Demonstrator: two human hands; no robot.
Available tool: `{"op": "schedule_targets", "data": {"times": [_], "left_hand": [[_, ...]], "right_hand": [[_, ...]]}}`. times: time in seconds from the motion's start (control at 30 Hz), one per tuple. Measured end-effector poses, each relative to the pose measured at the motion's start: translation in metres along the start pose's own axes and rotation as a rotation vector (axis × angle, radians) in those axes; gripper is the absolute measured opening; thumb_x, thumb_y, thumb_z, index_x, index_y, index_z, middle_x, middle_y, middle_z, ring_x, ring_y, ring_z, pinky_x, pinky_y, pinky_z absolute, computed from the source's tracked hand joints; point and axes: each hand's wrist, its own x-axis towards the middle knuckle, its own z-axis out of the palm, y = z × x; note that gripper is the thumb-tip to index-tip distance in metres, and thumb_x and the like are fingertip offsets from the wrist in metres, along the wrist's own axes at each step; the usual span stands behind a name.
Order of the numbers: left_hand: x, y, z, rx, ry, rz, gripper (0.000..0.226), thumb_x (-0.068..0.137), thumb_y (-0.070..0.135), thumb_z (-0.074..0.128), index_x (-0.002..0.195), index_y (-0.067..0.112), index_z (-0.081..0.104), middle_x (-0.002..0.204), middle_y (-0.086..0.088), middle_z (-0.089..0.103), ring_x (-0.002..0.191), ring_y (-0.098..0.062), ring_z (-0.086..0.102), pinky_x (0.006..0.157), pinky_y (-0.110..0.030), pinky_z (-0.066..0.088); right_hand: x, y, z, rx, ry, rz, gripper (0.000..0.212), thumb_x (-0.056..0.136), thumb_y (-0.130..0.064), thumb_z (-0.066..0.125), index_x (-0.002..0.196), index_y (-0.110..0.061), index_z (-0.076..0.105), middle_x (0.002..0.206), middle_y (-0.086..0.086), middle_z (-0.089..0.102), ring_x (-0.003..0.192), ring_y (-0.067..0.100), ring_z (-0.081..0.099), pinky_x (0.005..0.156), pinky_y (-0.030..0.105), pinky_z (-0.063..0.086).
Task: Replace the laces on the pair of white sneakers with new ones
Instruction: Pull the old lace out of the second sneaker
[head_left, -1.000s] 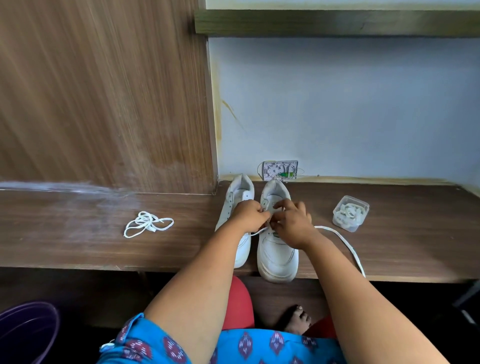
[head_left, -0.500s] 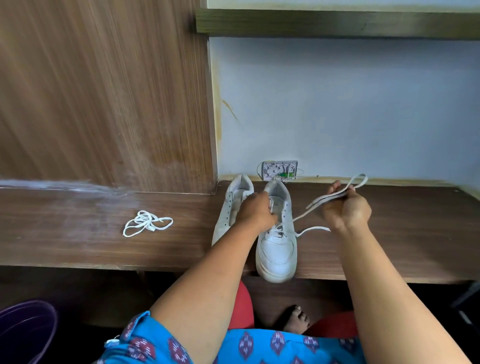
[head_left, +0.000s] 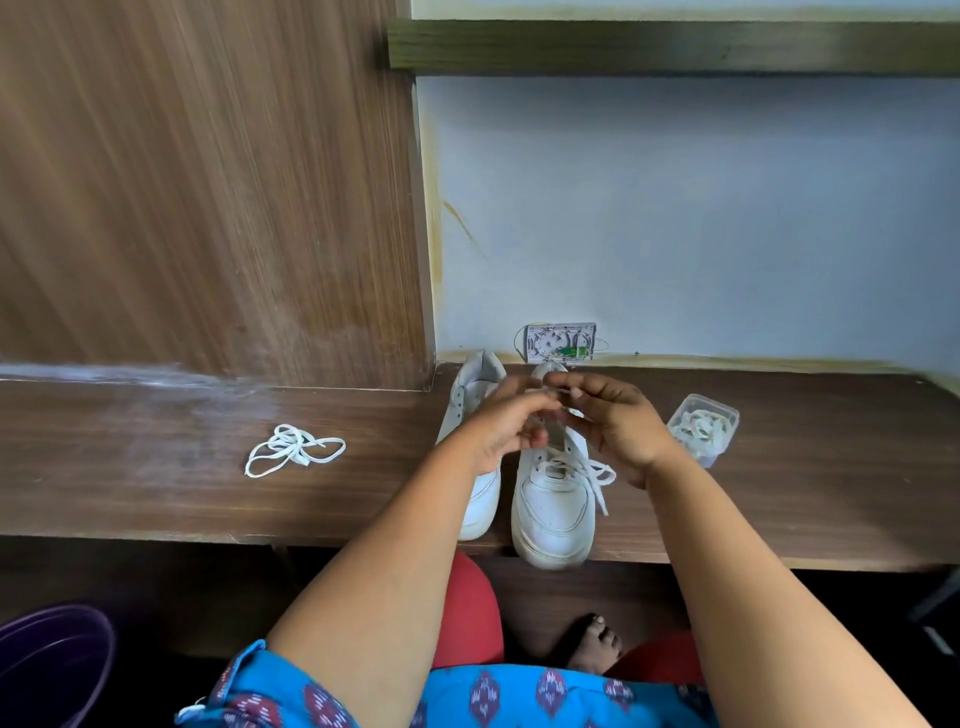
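Wooden shelf (head_left: 156, 493): loose lace (head_left: 293, 449), tub (head_left: 704, 426); hands' (head_left: 563, 421) curled fingers hide sneaker (head_left: 553, 499), grip unclear.

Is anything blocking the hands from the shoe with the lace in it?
Nothing visible does. Both the left hand and right hand are right over the right sneaker, at its lace. The other sneaker sits beside it.

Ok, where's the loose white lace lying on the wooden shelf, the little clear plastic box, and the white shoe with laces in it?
loose white lace (head_left: 291, 453), head view, middle of the tangle.
little clear plastic box (head_left: 724, 418), head view, its far right rim.
white shoe with laces (head_left: 553, 512), head view, its toe cap.
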Motion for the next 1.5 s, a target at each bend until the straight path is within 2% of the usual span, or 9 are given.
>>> {"op": "schedule_targets", "data": {"times": [0.13, 0.23, 0.37, 0.6, 0.8, 0.93, 1.1, 1.3, 1.5], "left_hand": [[0.001, -0.010, 0.009, 0.144, -0.071, -0.025, 0.007, 0.093, 0.013, 0.060, 0.089, 0.018, 0.062, 0.078, -0.001, 0.061, 0.056, -0.009, 0.051, 0.058, -0.020, 0.050], [0.006, -0.016, 0.012, 0.681, 0.046, 0.186, 0.013, 0.084, 0.011, 0.068, 0.093, 0.019, 0.062, 0.075, 0.005, 0.055, 0.066, -0.011, 0.051, 0.061, -0.020, 0.043], [0.005, -0.015, 0.014, 0.840, 0.115, 0.272, 0.035, 0.080, 0.007, 0.064, 0.112, 0.019, 0.058, 0.099, 0.006, 0.050, 0.081, -0.010, 0.052, 0.072, -0.022, 0.043], [0.006, -0.018, 0.018, 0.850, -0.110, 0.262, 0.073, 0.072, 0.014, 0.078, 0.135, 0.021, 0.041, 0.119, 0.004, 0.055, 0.099, -0.014, 0.058, 0.081, -0.023, 0.047], [0.009, 0.001, 0.009, -0.178, 0.239, 0.141, 0.022, 0.097, 0.008, 0.045, 0.080, 0.013, 0.059, 0.060, 0.000, 0.052, 0.049, -0.009, 0.046, 0.047, -0.019, 0.037], [0.016, 0.018, -0.019, -0.819, 0.671, 0.263, 0.026, 0.098, 0.004, 0.039, 0.075, 0.012, 0.050, 0.051, 0.000, 0.057, 0.042, -0.007, 0.052, 0.039, -0.014, 0.040], [0.027, -0.005, -0.035, 0.024, 0.865, -0.001, 0.052, 0.074, 0.032, 0.068, 0.117, 0.009, 0.049, 0.123, -0.009, 0.048, 0.095, -0.030, 0.062, 0.079, -0.033, 0.055], [0.006, -0.006, 0.001, 0.922, 0.347, 0.166, 0.019, 0.079, 0.023, 0.069, 0.097, 0.027, 0.064, 0.113, -0.001, 0.049, 0.103, -0.018, 0.055, 0.084, -0.028, 0.046], [0.004, -0.022, 0.028, 1.448, 0.088, 0.153, 0.030, 0.088, 0.019, 0.056, 0.117, 0.011, 0.063, 0.131, -0.012, 0.041, 0.124, -0.031, 0.040, 0.094, -0.041, 0.045]], "right_hand": [[0.002, 0.000, 0.001, -0.018, 0.074, -0.016, 0.032, 0.094, 0.012, 0.040, 0.100, -0.003, 0.068, 0.093, 0.011, 0.071, 0.095, 0.019, 0.066, 0.080, 0.022, 0.055], [0.004, 0.004, -0.009, -0.653, 0.314, -0.053, 0.030, 0.089, 0.005, 0.048, 0.094, -0.014, 0.070, 0.086, -0.002, 0.067, 0.084, 0.014, 0.059, 0.068, 0.014, 0.043], [-0.001, 0.012, -0.025, -1.322, 0.060, 0.320, 0.015, 0.085, -0.034, 0.069, 0.085, -0.021, 0.062, 0.081, -0.006, 0.057, 0.079, 0.013, 0.053, 0.059, 0.018, 0.037], [0.002, 0.004, -0.015, -1.079, 0.175, 0.029, 0.019, 0.094, -0.027, 0.056, 0.076, -0.021, 0.057, 0.069, -0.005, 0.061, 0.072, 0.017, 0.058, 0.059, 0.024, 0.039], [0.005, -0.002, -0.005, -0.403, 0.356, -0.146, 0.014, 0.092, -0.027, 0.056, 0.084, -0.022, 0.067, 0.082, -0.002, 0.067, 0.079, 0.014, 0.060, 0.077, 0.043, 0.051], [0.003, 0.009, -0.018, -0.853, 0.291, -0.159, 0.034, 0.092, -0.004, 0.046, 0.099, -0.030, 0.066, 0.097, -0.001, 0.061, 0.083, 0.015, 0.056, 0.075, 0.026, 0.043], [0.005, 0.021, -0.018, -1.236, -0.040, 0.035, 0.053, 0.091, 0.004, 0.037, 0.127, -0.030, 0.057, 0.114, 0.007, 0.041, 0.096, 0.022, 0.054, 0.083, 0.023, 0.043], [0.004, 0.021, -0.019, -1.292, -0.066, 0.055, 0.065, 0.088, 0.007, 0.036, 0.138, -0.033, 0.048, 0.119, 0.007, 0.037, 0.101, 0.026, 0.052, 0.096, 0.033, 0.046], [0.007, 0.022, -0.016, -1.304, 0.080, 0.023, 0.021, 0.092, -0.014, 0.046, 0.105, -0.016, 0.062, 0.094, 0.014, 0.067, 0.078, 0.027, 0.058, 0.066, 0.030, 0.044]]}}
